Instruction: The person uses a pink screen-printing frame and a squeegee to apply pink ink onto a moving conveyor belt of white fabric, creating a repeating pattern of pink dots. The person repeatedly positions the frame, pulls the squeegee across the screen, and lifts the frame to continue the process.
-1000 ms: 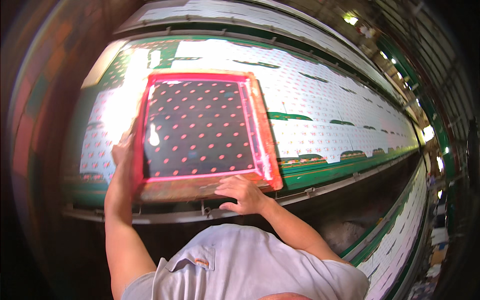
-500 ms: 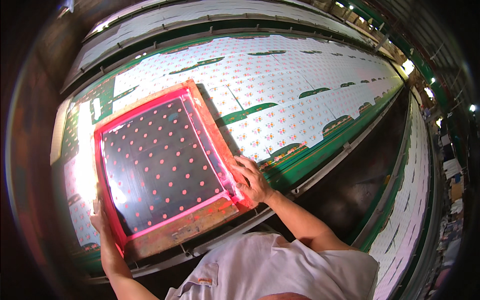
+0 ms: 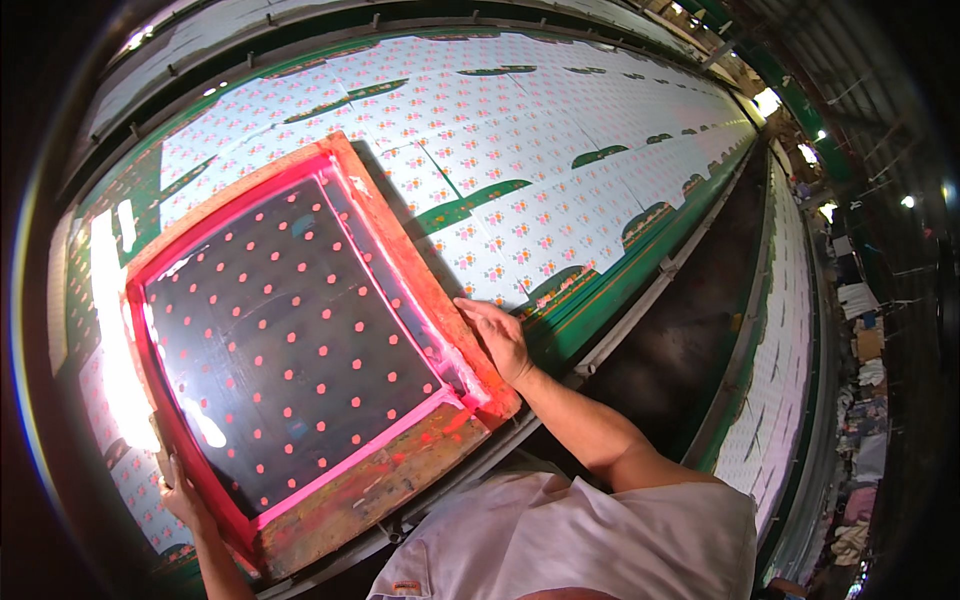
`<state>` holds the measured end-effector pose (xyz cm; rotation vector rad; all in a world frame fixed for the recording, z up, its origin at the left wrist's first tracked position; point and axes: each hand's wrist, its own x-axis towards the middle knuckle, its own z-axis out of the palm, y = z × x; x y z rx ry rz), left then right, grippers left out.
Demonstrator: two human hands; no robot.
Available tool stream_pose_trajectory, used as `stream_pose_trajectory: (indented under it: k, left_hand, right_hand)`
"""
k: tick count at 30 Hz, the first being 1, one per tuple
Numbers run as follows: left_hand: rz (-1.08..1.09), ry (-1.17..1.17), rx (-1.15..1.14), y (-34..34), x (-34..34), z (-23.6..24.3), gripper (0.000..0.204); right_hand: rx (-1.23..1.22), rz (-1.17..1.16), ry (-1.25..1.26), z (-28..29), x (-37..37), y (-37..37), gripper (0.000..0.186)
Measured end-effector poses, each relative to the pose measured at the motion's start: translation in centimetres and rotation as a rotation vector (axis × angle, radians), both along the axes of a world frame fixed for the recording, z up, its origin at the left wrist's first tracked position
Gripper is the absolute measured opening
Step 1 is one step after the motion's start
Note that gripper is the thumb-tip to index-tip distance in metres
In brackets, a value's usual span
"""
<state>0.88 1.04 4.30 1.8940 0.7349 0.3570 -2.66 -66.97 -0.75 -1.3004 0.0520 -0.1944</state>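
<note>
A wooden screen-printing frame [image 3: 375,462], stained pink and orange, lies across the near left part of a long green table [image 3: 572,335]. Its dark mesh [image 3: 285,345] carries rows of pink dots, with pink paint along the inner edges. At the frame's left side my left hand [image 3: 182,500] has its fingers closed on the edge, partly hidden by the wood. My right hand [image 3: 500,340] grips the right side near the lower corner. White cloth pieces [image 3: 530,235] printed with small flowers cover the table beyond the frame.
A metal rail [image 3: 640,300] runs along the table's near edge. Beyond a dark aisle [image 3: 655,365], another long table [image 3: 765,380] bears printed cloth. Piled cloths and boxes [image 3: 868,345] line the far right. Bright glare [image 3: 115,330] falls left of the frame.
The view has shifted, so frame and table appear farther left. The right hand's fingers now lie more along the frame's outer edge. Both hands stay at the frame.
</note>
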Motion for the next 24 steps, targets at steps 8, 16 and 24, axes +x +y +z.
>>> stream_pose_trajectory:
  k: [8,16,24]
  left_hand:
    - [-0.002,0.011,-0.009,1.2,0.4,-0.7,0.061]
    - [0.011,-0.04,-0.082,3.1,1.5,-2.1,0.069]
    - [-0.169,0.086,-0.242,-5.5,0.2,10.4,0.048]
  right_hand:
    - [0.255,0.067,-0.047,4.0,0.5,-0.4,0.068]
    - [0.394,0.2,-0.083,9.9,0.9,0.3,0.074]
    - [0.403,0.237,-0.047,15.9,3.1,-5.8,0.078]
